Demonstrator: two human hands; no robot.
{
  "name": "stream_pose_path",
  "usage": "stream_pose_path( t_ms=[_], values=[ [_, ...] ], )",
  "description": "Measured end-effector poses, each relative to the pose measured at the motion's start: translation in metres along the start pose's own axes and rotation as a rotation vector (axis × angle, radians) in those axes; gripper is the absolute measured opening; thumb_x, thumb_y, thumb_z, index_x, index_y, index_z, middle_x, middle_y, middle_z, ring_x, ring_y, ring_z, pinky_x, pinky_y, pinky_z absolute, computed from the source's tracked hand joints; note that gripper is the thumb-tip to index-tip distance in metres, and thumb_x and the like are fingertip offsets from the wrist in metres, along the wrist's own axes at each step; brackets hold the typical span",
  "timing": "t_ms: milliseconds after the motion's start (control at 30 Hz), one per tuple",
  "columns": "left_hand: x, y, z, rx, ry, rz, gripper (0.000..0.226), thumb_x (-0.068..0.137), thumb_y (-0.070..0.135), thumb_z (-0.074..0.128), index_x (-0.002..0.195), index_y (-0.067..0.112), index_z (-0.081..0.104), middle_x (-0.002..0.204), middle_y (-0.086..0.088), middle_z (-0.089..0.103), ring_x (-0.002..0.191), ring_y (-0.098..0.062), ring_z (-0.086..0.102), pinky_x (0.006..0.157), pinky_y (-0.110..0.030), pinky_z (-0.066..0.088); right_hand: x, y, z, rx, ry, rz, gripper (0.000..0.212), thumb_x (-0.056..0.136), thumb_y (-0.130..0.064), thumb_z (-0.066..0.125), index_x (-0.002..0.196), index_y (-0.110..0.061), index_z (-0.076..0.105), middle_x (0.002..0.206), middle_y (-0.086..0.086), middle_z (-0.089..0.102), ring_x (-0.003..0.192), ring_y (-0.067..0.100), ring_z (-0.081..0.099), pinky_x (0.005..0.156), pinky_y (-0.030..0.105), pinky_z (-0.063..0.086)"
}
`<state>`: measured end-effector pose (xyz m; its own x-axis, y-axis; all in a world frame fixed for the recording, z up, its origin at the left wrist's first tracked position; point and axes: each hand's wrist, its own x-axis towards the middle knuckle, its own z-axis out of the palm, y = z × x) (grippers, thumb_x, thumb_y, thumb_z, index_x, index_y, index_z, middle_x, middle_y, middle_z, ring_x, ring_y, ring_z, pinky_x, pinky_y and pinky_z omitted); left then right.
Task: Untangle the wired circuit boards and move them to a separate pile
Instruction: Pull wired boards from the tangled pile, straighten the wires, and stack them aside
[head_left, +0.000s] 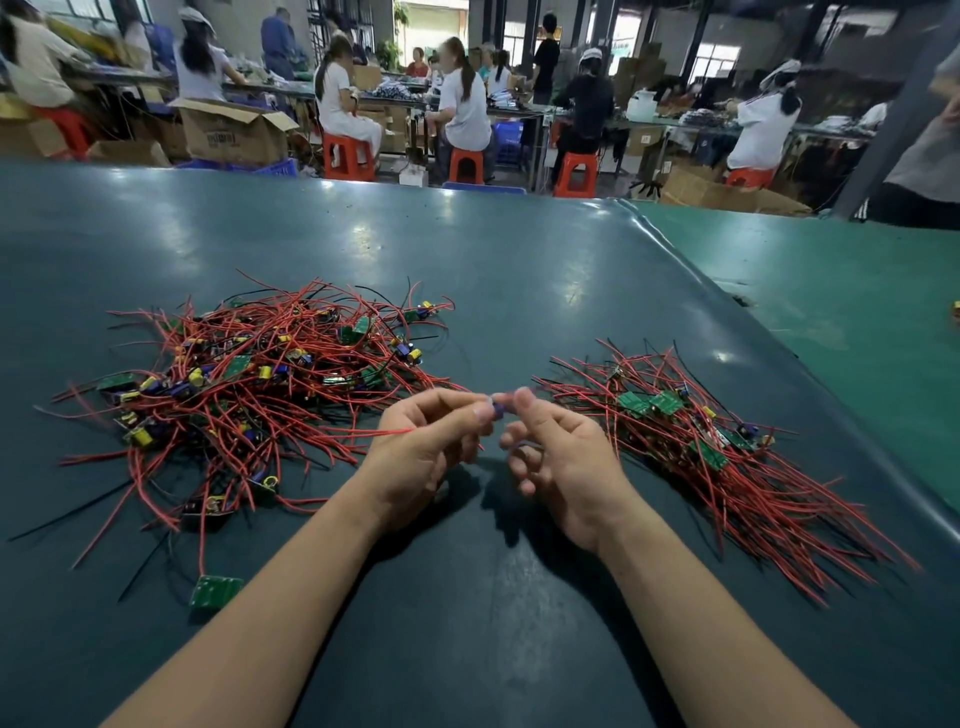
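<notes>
Fingertips of left hand (426, 441) and right hand (556, 457) pinch one small purple-capped circuit board (497, 409) between tangled red-wire heap (249, 395) and sorted pile (701, 447). Light, snag-prone; probably best held by the board, not its limp red lead (374, 431).

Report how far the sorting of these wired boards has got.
Done: a combed pile of boards lies on the right, wires running one way. In hand: the left hand and right hand pinch one small board between the piles. Left: the bigger tangled heap on the left, so under half looks done.
</notes>
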<state>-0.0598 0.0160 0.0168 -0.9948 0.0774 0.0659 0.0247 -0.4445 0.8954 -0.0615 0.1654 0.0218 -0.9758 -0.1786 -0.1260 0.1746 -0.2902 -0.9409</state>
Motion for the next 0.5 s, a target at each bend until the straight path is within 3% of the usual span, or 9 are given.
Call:
stream_pose_path(
  t_ms=[100,200,300,500],
  values=[
    [-0.002,-0.001,0.0,0.104,-0.048,-0.028,0.009,0.066,0.01,0.074,0.075,0.009,0.074,0.068,-0.009,0.065,0.061,-0.017,0.049,0.054,-0.019,0.04,0.002,0.003,-0.001,-0.046,0.016,-0.116,0.016,0.092,-0.021,0.064,0.085,-0.012,0.076,0.055,-0.002,0.053,0.04,0.006,0.041,0.034,0.015,0.029],
    [0.001,0.001,-0.001,0.091,-0.067,-0.026,0.013,0.064,0.0,0.079,0.066,0.012,0.072,0.064,-0.005,0.063,0.054,-0.011,0.051,0.052,-0.017,0.042,0.005,0.003,0.001,-0.04,0.094,-0.196,0.018,0.094,-0.016,0.063,0.081,-0.011,0.075,0.055,-0.001,0.055,0.039,0.006,0.041,0.034,0.016,0.03],
    [0.003,0.001,-0.003,0.016,-0.045,-0.017,0.014,0.067,0.001,0.067,0.06,0.013,0.07,0.061,-0.004,0.061,0.051,-0.009,0.05,0.05,-0.018,0.042,0.011,-0.003,-0.003,0.071,0.265,-0.283,0.02,0.094,-0.012,0.063,0.078,-0.01,0.074,0.054,-0.003,0.056,0.038,0.004,0.04,0.034,0.015,0.028],
    [0.001,0.003,-0.001,-0.054,-0.017,0.008,0.015,0.067,-0.002,0.066,0.064,0.012,0.07,0.058,-0.002,0.058,0.049,-0.01,0.048,0.049,-0.018,0.04,0.018,-0.009,-0.018,0.193,0.485,-0.405,0.022,0.096,-0.013,0.06,0.077,-0.009,0.07,0.053,-0.004,0.057,0.038,0.005,0.043,0.033,0.016,0.03]
  ],
)
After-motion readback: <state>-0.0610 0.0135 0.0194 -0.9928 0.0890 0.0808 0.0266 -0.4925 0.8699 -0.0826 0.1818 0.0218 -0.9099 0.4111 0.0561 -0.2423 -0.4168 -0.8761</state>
